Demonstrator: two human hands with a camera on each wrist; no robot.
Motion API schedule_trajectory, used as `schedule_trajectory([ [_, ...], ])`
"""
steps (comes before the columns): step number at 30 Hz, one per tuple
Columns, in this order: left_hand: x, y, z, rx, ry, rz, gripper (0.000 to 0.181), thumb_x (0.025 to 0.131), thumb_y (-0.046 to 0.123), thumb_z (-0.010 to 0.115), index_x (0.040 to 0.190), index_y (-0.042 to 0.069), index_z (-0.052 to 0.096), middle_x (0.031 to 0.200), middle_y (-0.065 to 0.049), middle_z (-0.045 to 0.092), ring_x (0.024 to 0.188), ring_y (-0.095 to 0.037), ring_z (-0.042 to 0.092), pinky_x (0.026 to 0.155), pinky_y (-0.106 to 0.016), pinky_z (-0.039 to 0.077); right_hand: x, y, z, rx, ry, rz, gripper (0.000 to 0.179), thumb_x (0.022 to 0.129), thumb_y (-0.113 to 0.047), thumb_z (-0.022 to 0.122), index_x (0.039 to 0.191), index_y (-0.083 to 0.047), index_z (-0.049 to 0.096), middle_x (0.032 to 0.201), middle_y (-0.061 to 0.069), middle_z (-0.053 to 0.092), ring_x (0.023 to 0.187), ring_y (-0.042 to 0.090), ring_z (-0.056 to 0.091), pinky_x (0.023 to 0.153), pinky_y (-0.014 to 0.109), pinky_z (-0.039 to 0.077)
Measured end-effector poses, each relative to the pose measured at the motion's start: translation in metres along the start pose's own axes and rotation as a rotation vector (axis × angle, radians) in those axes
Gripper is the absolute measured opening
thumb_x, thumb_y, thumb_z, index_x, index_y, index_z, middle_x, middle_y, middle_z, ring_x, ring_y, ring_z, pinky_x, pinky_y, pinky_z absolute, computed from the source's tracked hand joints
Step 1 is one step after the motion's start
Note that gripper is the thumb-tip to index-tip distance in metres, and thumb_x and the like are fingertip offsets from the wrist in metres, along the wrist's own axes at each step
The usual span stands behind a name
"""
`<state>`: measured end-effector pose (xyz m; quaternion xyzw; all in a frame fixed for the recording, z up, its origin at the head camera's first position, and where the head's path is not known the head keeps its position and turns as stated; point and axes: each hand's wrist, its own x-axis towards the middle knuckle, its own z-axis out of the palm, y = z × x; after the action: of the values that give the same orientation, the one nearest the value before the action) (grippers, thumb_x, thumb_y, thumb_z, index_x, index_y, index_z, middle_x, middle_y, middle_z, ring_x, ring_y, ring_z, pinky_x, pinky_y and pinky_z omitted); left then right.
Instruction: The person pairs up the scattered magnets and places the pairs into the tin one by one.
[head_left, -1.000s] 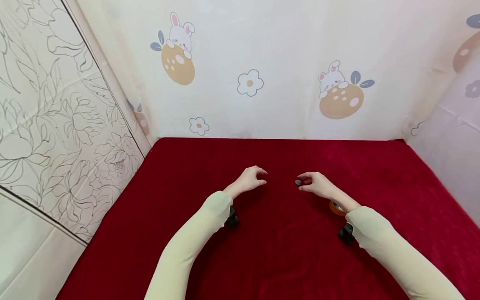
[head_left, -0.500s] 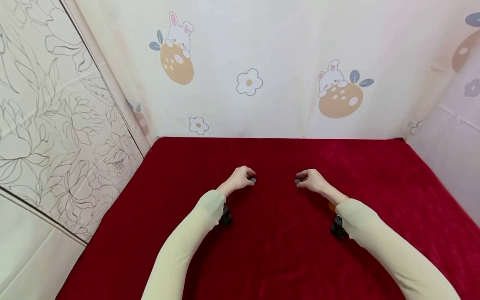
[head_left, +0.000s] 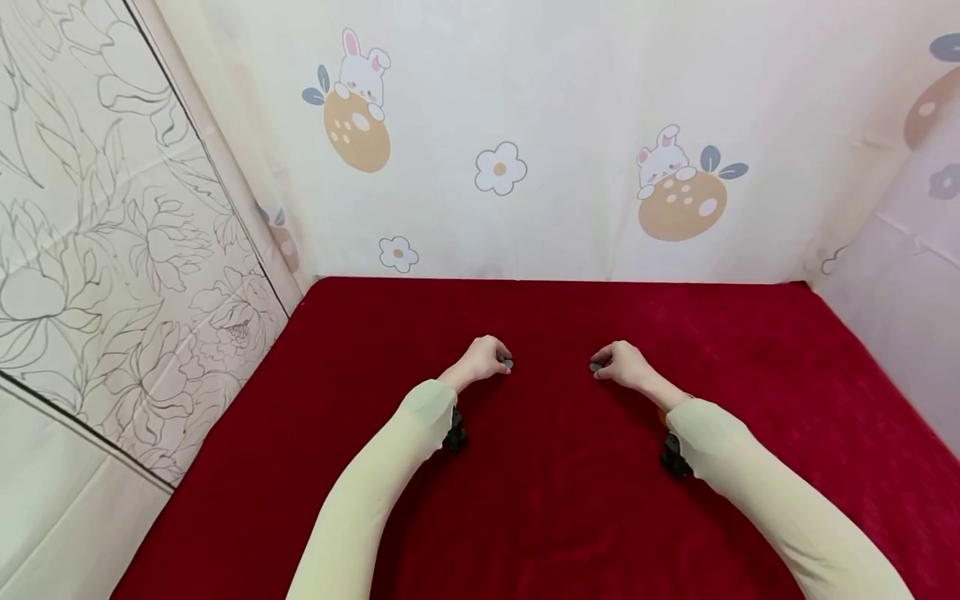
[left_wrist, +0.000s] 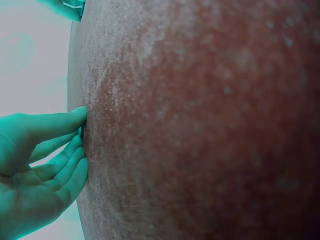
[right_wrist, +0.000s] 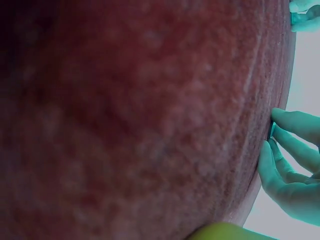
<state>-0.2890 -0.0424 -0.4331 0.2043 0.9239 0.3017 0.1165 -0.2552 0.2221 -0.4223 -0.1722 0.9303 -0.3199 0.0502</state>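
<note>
In the head view, my left hand (head_left: 480,360) holds a small flat grey disc (head_left: 508,363) between thumb and fingers, low over the red cloth. My right hand (head_left: 624,365) faces it and pinches a similar grey disc (head_left: 596,367) by its edges. The left wrist view shows the disc edge-on as a thin dark sliver (left_wrist: 82,131) at the fingertips, which are right at the cloth. Likewise, in the right wrist view, a thin sliver (right_wrist: 272,130) of the other disc sits between thumb and fingers. A gap of cloth separates the hands.
A red cloth (head_left: 555,483) covers the table up to a printed curtain (head_left: 570,100) at the back. Mostly hidden under the right sleeve lies an orange round thing (head_left: 663,417). Black wrist cameras (head_left: 454,432) hang below both cuffs. A flower-patterned panel (head_left: 127,225) stands at the left.
My left hand, first bare of any visible disc, has moved left and now holds one. My right hand's fingers have closed in on its disc, and its sleeve covers more of the orange thing.
</note>
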Motion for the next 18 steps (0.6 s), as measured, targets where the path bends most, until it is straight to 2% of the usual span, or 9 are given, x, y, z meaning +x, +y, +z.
schedule_trajectory([
  [3, -0.0009, -0.0004, -0.0002, -0.019, -0.001, -0.005, 0.025, 0.077, 0.005, 0.067, 0.101, -0.002, 0.065, 0.096, -0.011, 0.065, 0.089, -0.019, 0.060, 0.072, -0.024, 0.048, 0.0013, 0.0003, 0.0019, -0.040, 0.016, -0.017, 0.024, 0.072, 0.002, 0.065, 0.093, 0.015, 0.063, 0.089, 0.025, 0.063, 0.079, 0.032, 0.059, 0.063, 0.032, 0.046],
  [7, -0.0007, -0.0019, -0.0002, -0.015, -0.011, 0.019, 0.024, 0.077, 0.006, 0.067, 0.100, -0.001, 0.066, 0.093, -0.009, 0.066, 0.087, -0.018, 0.061, 0.071, -0.022, 0.048, 0.0012, -0.0015, 0.0021, -0.054, 0.016, -0.029, 0.020, 0.072, 0.002, 0.065, 0.089, 0.014, 0.064, 0.084, 0.022, 0.065, 0.078, 0.031, 0.060, 0.064, 0.034, 0.047],
  [13, -0.0009, -0.0005, 0.0016, -0.015, -0.054, 0.053, 0.021, 0.078, 0.009, 0.067, 0.097, 0.002, 0.068, 0.091, -0.006, 0.067, 0.084, -0.014, 0.061, 0.068, -0.020, 0.047, 0.0006, -0.0039, 0.0022, -0.011, -0.011, -0.052, 0.017, 0.074, 0.001, 0.065, 0.086, 0.013, 0.065, 0.079, 0.020, 0.065, 0.069, 0.023, 0.060, 0.058, 0.028, 0.046],
  [18, -0.0011, 0.0049, 0.0055, -0.023, -0.082, 0.071, 0.019, 0.078, 0.011, 0.068, 0.095, 0.003, 0.069, 0.088, -0.005, 0.067, 0.079, -0.011, 0.061, 0.066, -0.018, 0.047, -0.0009, -0.0062, 0.0041, 0.012, -0.032, -0.071, 0.017, 0.074, 0.000, 0.065, 0.087, 0.012, 0.065, 0.079, 0.017, 0.066, 0.069, 0.021, 0.061, 0.059, 0.026, 0.046],
])
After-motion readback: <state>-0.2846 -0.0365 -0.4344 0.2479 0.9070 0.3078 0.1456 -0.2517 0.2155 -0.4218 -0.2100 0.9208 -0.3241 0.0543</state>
